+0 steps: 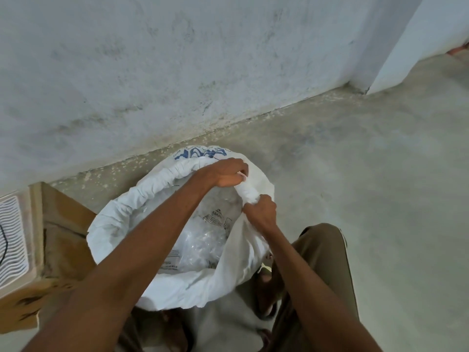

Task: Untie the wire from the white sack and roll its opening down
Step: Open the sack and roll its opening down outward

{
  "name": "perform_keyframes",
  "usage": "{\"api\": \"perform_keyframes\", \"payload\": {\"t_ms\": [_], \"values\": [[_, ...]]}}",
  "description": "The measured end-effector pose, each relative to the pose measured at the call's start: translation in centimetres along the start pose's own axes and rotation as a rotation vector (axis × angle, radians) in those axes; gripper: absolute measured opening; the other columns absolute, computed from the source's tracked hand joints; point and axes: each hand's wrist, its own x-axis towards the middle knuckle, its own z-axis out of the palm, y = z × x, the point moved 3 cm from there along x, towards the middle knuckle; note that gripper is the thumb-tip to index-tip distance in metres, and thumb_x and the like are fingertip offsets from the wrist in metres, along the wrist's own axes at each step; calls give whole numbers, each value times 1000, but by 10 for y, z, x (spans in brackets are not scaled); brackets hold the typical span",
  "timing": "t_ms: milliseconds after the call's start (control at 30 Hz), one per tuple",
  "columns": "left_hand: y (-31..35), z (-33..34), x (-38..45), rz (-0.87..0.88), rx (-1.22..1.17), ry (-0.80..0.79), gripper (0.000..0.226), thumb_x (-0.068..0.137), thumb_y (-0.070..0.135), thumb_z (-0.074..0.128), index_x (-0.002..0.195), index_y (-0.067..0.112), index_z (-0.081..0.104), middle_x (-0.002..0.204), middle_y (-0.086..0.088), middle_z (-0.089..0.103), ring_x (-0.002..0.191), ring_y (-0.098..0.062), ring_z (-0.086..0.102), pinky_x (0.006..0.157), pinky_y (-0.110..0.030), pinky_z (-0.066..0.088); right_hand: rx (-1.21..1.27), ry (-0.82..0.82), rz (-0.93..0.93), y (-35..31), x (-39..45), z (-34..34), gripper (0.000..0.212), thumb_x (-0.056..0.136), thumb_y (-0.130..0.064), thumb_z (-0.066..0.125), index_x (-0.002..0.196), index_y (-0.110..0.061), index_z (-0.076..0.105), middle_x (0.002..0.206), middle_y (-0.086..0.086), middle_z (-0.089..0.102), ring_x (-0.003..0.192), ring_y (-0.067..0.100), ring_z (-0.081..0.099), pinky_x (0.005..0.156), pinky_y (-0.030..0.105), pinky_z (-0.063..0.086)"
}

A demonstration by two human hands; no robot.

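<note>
Both of your hands are closed on the rolled rim of the white sack (175,288): your left hand (225,174) grips the far side of the rim, and your right hand (261,212) pinches a bunched fold just beside it on the right. Fingertips of both hands are buried in the cloth, so you cannot see how deep they reach. The wire cannot be made out anywhere. Your forearms cross over the mouth and hide part of the inside. Clear crinkled plastic bags (203,240) with faint black print lie in the sack. It stands on the concrete floor (355,174) near the foot of the stained plaster wall (177,59), blue lettering on its far side. A cardboard box (61,240), cut off at the left edge, touches the sack's left side. Your trousered knee (322,250) sits close at the right.
</note>
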Motion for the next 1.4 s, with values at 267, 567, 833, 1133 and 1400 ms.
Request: {"api": "perform_keyframes", "payload": {"t_ms": [267, 567, 833, 1133, 1400], "values": [[13, 15, -7, 0, 139, 86, 33, 102, 34, 47, 104, 13, 72, 116, -10, 71, 104, -29, 61, 81, -34, 38, 169, -236, 30, -10, 1, -14, 62, 58, -37, 93, 111, -17, 67, 106, 0, 72, 100, 21, 68, 85, 37, 58], [17, 16, 13, -5, 233, -4, 29, 97, 41, 50, 109, 21, 68, 109, -4, 68, 102, -27, 60, 84, -35, 42, 100, -2, 105, 12, -20, 12, 60, 66, -19, 73, 120, -8, 50, 118, 12, 62, 110, 36, 61, 91, 46, 56], [27, 32, 5, 60, 272, 19, 33, 101, 34, 43, 111, 18, 70, 118, -6, 70, 105, -26, 59, 91, -39, 36, 333, -341, 173, 17, 1, -12, 70, 50, -22, 85, 115, -5, 66, 108, 12, 74, 97, 29, 71, 92, 48, 58], [41, 23, 11, -99, 328, -16, 39, 99, 35, 42, 125, 13, 61, 130, -12, 64, 120, -31, 54, 105, -45, 32, 353, -19, 318, 40, -31, 18, 58, 69, -31, 68, 121, -11, 51, 118, 12, 61, 105, 34, 60, 95, 53, 53], [29, 78, -106, -143, -391, 519, 54, 90, 39, 68, 135, 20, 48, 123, -8, 52, 110, -23, 52, 95, -40, 48, 689, -266, 356, 30, -13, 4, 33, 65, -7, 60, 96, 0, 66, 91, 17, 67, 71, 32, 65, 66, 34, 54]]}}
